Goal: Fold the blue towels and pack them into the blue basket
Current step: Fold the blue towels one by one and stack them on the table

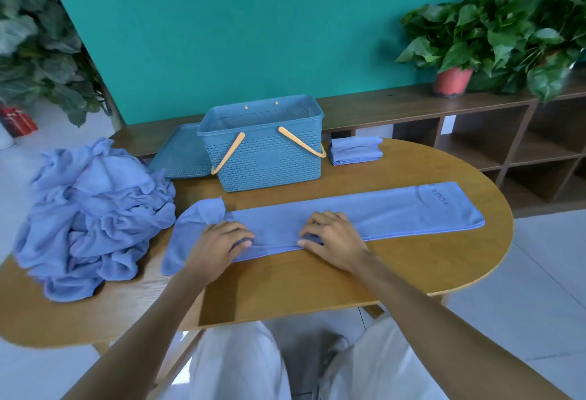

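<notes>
A long blue towel [396,212] lies across the wooden table [301,285] as a narrow strip, its left end rumpled and turned up. My left hand [218,244] pinches the near edge of the strip left of its middle. My right hand [329,238] pinches the same edge a little to the right. Behind the strip stands the blue basket [266,162] with two orange handles hanging down its front; its inside looks empty. A folded blue towel [355,149] rests right of the basket. A heap of crumpled blue towels [92,209] fills the table's left end.
The basket's blue lid [182,155] leans behind its left side. A low dark shelf unit [475,133] runs along the teal wall, carrying a potted plant [453,79]. More foliage stands at far left. My legs in pale trousers are under the table's near edge.
</notes>
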